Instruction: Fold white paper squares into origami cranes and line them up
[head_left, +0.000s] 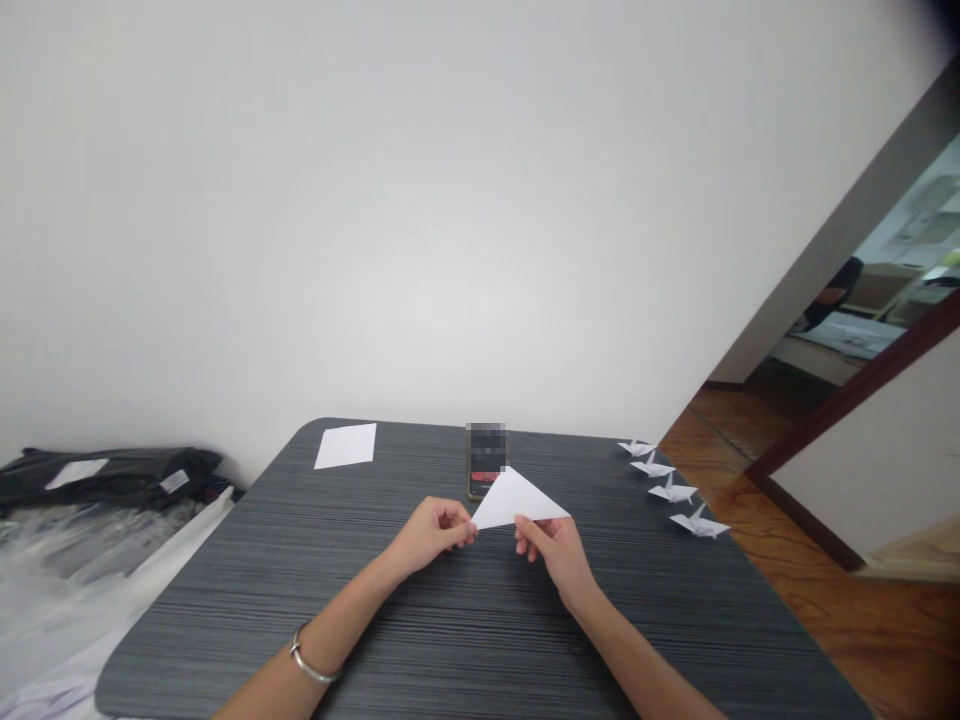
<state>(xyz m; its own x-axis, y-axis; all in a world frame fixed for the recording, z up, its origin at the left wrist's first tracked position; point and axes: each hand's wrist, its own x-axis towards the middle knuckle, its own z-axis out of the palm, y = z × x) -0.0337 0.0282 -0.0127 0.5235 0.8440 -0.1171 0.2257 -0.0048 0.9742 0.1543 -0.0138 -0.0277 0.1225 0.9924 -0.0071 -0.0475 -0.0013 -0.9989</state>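
A white sheet of paper folded into a triangle [517, 500] is held up over the middle of the table, its peak pointing away from me. My left hand [437, 527] pinches its left corner between thumb and finger. With the thumb on top and the other fingers underneath, my right hand [551, 548] grips the lower edge towards the right corner. Just behind the paper lies a phone [480, 488], partly covered by the triangle and with its screen blurred out.
Several folded paper cranes [699, 524] stand in a row along the right edge of the dark wood-grain table [420, 640]. White paper [346, 446] lies at the back left. Black and clear plastic bags [112, 480] are heaped left of the table. A white wall rises behind.
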